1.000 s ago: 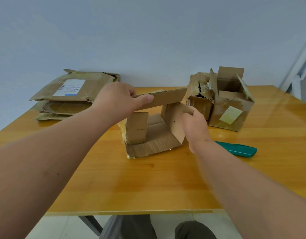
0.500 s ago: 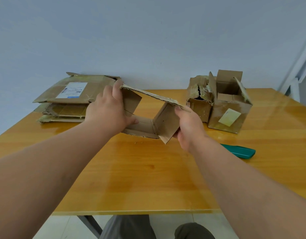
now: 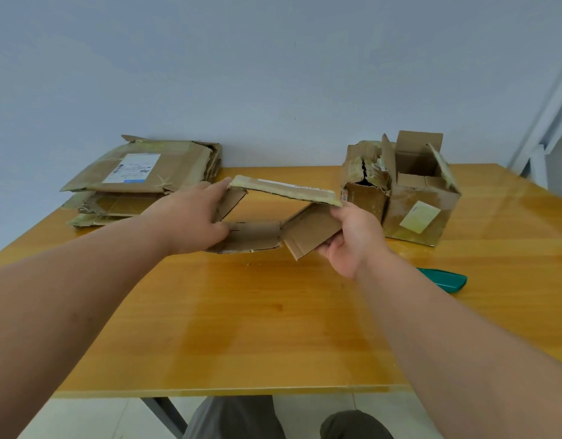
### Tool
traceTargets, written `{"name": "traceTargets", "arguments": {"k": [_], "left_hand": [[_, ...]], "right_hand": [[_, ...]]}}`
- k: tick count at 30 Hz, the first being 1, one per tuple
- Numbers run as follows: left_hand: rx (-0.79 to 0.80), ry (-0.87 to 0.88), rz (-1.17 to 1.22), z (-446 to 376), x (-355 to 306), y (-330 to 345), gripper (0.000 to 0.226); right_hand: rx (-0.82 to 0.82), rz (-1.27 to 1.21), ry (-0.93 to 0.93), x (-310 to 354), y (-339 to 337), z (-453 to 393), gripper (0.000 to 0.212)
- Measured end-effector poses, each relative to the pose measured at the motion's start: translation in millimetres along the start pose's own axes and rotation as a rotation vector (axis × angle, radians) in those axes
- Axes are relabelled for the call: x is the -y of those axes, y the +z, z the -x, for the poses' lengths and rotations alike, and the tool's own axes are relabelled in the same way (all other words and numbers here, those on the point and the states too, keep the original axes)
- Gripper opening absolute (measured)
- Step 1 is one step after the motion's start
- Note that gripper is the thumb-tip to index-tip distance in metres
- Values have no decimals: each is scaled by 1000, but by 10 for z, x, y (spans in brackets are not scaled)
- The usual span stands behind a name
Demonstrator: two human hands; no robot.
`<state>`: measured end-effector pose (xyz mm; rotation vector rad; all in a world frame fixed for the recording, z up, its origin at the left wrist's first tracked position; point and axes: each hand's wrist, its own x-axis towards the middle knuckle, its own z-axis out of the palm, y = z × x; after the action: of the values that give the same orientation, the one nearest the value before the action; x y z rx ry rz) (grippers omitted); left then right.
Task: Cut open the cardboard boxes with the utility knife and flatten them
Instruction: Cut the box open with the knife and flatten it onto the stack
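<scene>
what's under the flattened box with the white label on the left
More flattened cardboard lies stacked under the labelled box, edges poking out. How many sheets, and the table under them, is hidden.

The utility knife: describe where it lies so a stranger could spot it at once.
Start at the wooden table and go to its right side, in front of the two standing boxes. There, just beyond the right forearm, lies the utility knife, flat on the tabletop and partly hidden by that arm. It is the only teal, smooth plastic thing among brown cardboard, and neither hand touches it.
</scene>
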<state>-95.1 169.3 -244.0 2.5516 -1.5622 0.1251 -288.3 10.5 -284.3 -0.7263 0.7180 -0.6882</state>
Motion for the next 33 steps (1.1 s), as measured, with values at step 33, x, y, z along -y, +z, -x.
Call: {"name": "traceTargets", "arguments": {"k": [33], "left_hand": [[278,-58,-215,377,-223,509,55]], "right_hand": [[190,1966,-605,-398,-177,193,63]]}}
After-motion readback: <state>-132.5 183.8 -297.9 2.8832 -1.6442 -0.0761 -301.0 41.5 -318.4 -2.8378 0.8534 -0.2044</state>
